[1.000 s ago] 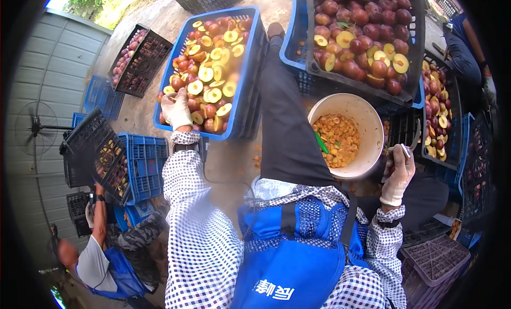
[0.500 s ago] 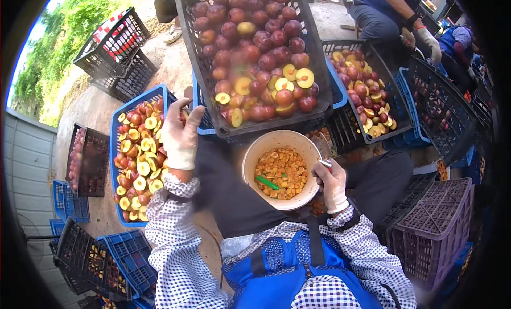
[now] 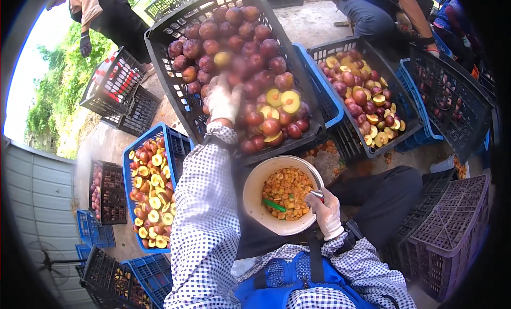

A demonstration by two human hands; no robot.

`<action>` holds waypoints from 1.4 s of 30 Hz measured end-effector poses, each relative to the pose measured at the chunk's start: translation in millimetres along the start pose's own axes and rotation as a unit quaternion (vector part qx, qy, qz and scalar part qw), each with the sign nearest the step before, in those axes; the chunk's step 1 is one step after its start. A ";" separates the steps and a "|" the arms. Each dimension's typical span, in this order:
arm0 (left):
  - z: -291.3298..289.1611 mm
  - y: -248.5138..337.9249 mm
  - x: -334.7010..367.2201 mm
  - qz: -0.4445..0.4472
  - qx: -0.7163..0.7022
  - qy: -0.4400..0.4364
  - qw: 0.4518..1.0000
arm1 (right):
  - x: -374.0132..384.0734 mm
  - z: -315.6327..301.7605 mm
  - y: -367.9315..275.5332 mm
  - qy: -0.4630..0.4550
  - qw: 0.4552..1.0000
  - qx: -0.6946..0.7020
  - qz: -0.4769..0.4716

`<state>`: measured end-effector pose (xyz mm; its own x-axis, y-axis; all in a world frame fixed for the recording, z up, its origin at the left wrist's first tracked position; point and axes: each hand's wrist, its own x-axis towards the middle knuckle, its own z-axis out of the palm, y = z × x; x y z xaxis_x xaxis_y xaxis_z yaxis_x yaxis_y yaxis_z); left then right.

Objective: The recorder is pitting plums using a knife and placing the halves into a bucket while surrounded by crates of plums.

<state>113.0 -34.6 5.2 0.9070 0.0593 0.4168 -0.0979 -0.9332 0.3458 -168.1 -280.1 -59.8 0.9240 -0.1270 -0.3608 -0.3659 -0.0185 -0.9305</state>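
Note:
A black crate (image 3: 159, 69) of whole dark red plums (image 3: 208, 48) stands in front of me, with a few halved plums (image 3: 290, 102) at its near end. My left hand (image 3: 223, 102), in a pale glove, reaches over the plums with fingers apart; motion and haze blur the fingertips. Between my legs sits a white bucket (image 3: 255, 218) holding plum stones with orange flesh and a green-handled tool (image 3: 274, 205). My right hand (image 3: 328, 216), gloved, is closed at the bucket's right rim around a small knife (image 3: 317, 194); its blade is hard to make out.
A blue crate (image 3: 126, 176) of halved plums stands to my left, and a black crate (image 3: 407, 109) of cut plums at front right. Stacked purple crates (image 3: 452, 224) stand close on my right. Co-workers (image 3: 367, 16) sit at the far right; another person (image 3: 109, 16) stands far left.
My left hand has moved from above the left blue crate forward and right, onto the plums in the black crate. My right hand stays by the bucket rim. The view has shifted.

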 end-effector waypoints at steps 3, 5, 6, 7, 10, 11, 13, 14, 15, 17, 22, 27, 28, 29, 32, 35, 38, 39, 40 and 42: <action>17.4 -34.2 26.9 -0.031 0.007 -0.083 0.996 | -3.0 9.9 12.2 -0.009 0.999 -0.018 -0.042; 19.2 -43.8 29.2 -0.031 -0.105 -0.055 0.992 | -0.6 10.1 10.6 -0.014 0.998 -0.044 -0.046; 13.9 -48.0 24.9 -0.115 -0.292 -0.080 0.946 | 0.4 10.5 12.4 -0.020 0.998 -0.052 -0.038; 6.1 -52.7 17.2 -0.196 -0.464 -0.098 0.858 | -1.7 11.9 15.9 -0.027 0.997 -0.061 -0.031; -45.0 -27.4 -13.9 -0.162 -0.732 -0.174 0.639 | -2.5 15.2 16.8 -0.007 1.000 0.002 -0.019; -63.6 -8.7 -25.4 -0.124 -0.761 -0.184 0.609 | -0.9 15.0 15.7 -0.001 1.000 0.026 -0.014; -62.5 -14.1 -46.8 -0.101 -0.746 -0.176 0.635 | -0.8 17.1 12.8 -0.017 0.994 0.103 0.040; -65.4 -17.3 -59.5 -0.093 -0.737 -0.169 0.648 | -2.2 17.5 13.0 -0.024 0.995 0.087 0.030; -67.1 -18.0 -71.9 -0.095 -0.759 -0.162 0.623 | -3.8 17.5 12.1 -0.029 0.997 0.072 0.019; -76.8 -3.2 -98.4 -0.095 -0.841 -0.154 0.511 | -9.0 19.2 2.6 -0.024 0.995 0.093 0.015; -96.2 37.0 -174.4 0.004 -0.632 -0.090 0.769 | -14.5 6.9 1.3 -0.091 0.991 0.061 -0.071; -119.8 60.7 -238.0 -0.293 -0.775 -0.215 0.517 | -48.0 5.7 -51.1 -0.146 0.971 0.161 -0.094; -127.2 61.2 -247.1 -0.335 -0.767 -0.233 0.495 | -53.5 7.7 -60.8 -0.136 0.976 0.089 -0.146; -130.2 59.3 -260.0 -0.331 -0.740 -0.232 0.538 | -53.5 15.6 -68.0 -0.135 0.969 0.020 -0.204; -120.1 62.7 -287.7 -0.263 -0.618 -0.232 0.704 | -49.8 29.0 -68.0 -0.069 0.900 -0.085 -0.423; -109.8 67.6 -294.7 -0.421 -0.735 -0.187 0.498 | -59.9 34.6 -64.3 -0.047 0.851 -0.196 -0.486; -92.5 61.7 -306.3 -0.405 -0.726 -0.180 0.525 | -63.0 36.6 -52.5 -0.019 0.815 -0.277 -0.508; -89.9 61.0 -308.9 -0.404 -0.722 -0.177 0.533 | -63.4 35.8 -51.0 -0.030 0.814 -0.281 -0.507; -88.0 61.8 -311.1 -0.403 -0.718 -0.174 0.540 | -64.4 35.1 -51.7 -0.039 0.814 -0.284 -0.505; -85.4 65.1 -315.0 -0.391 -0.722 -0.195 0.537 | -65.3 32.2 -49.4 -0.057 0.817 -0.279 -0.501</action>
<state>-214.1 -83.8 -31.8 0.8911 -0.1074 -0.4409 0.4149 0.5865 0.6956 -206.8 -238.9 7.7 0.7840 0.3221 0.5307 0.6159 -0.5106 -0.6000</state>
